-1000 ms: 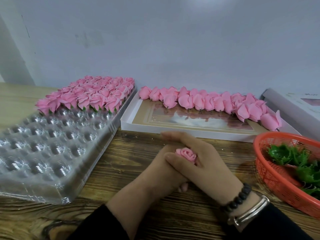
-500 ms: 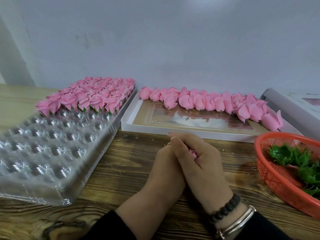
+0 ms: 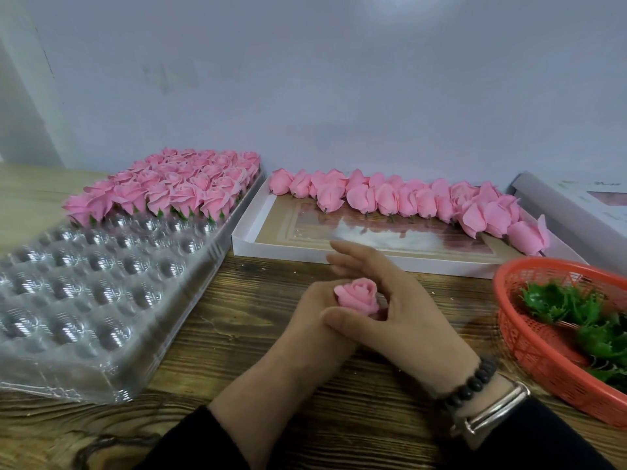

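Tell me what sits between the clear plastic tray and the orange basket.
Head view: the left hand gripping a pink rose, the right hand against it, over wooden tabletop.

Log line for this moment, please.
left hand: grips pink rose | right hand: fingers spread, thumb below rose | clear tray: partly filled

Half a second back the right hand (image 3: 403,313) was folded right over the pink rose (image 3: 358,296), so only a sliver of petal peeked out. Now its fingers (image 3: 354,261) have lifted and spread toward the far edge of the tabletop (image 3: 237,334), and the whole bud shows again, sticking up out of the left hand (image 3: 310,322). The right thumb has dropped lower, lying across the left hand just under the bloom.
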Action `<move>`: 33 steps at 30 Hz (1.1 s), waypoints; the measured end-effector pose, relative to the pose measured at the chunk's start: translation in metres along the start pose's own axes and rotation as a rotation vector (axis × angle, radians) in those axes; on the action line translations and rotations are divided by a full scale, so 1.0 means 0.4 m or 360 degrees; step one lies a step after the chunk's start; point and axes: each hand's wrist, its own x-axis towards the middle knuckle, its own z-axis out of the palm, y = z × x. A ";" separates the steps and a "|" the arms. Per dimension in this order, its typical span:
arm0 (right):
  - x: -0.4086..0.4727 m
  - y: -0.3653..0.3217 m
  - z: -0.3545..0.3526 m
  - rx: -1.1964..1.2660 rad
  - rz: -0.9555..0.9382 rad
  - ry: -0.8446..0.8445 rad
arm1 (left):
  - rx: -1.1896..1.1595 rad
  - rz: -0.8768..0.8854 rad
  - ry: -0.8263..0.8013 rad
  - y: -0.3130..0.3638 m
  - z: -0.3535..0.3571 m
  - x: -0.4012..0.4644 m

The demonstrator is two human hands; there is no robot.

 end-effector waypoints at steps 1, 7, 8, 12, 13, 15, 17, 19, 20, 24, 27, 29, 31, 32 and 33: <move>-0.001 0.002 0.002 0.0040 0.0012 0.0027 | 0.0049 0.0043 0.0072 -0.005 -0.001 0.005; -0.003 0.003 0.036 0.0071 -0.0037 0.0295 | 0.0322 0.0156 0.0327 -0.023 0.016 0.013; -0.004 0.001 0.039 0.0047 -0.0041 0.0322 | 0.0388 0.0171 0.0338 -0.027 0.022 0.015; -0.002 -0.005 0.052 -0.0119 -0.0060 0.0382 | 0.0389 0.0226 0.0293 -0.024 0.038 0.015; 0.000 -0.006 0.049 -0.0142 -0.0046 0.0371 | 0.0329 0.0203 0.0264 -0.020 0.039 0.013; 0.005 -0.006 0.037 -0.0232 -0.0016 0.0252 | 0.0250 0.0119 0.0127 -0.012 0.034 0.011; 0.004 -0.011 0.024 -0.0288 0.0046 0.0020 | 0.0232 -0.0028 -0.0057 -0.004 0.027 0.006; -0.003 -0.020 0.020 -0.0194 0.0108 -0.0171 | 0.0230 -0.0210 -0.0213 0.004 0.019 0.001; -0.007 -0.021 0.020 -0.0148 0.0114 -0.0223 | 0.0262 -0.0270 -0.0273 0.008 0.018 -0.001; -0.012 -0.022 0.019 -0.0068 0.0029 -0.0168 | 0.0265 -0.0129 -0.0244 0.019 0.010 -0.009; -0.010 -0.009 0.021 -0.0132 -0.0077 -0.0006 | 0.0333 0.0075 -0.0102 0.009 0.000 0.001; -0.009 -0.003 0.028 0.0005 -0.0096 0.0107 | 0.0532 0.0070 0.0068 -0.007 -0.002 0.011; -0.006 0.000 0.038 0.0129 -0.0099 0.0219 | 0.0599 0.0045 0.0242 -0.017 0.000 0.012; -0.006 0.000 0.045 0.0142 -0.0103 0.0266 | 0.0647 0.0055 0.0277 -0.019 0.005 0.011; -0.005 -0.002 0.052 0.0136 -0.0107 0.0307 | 0.0710 0.0087 0.0278 -0.019 0.011 0.011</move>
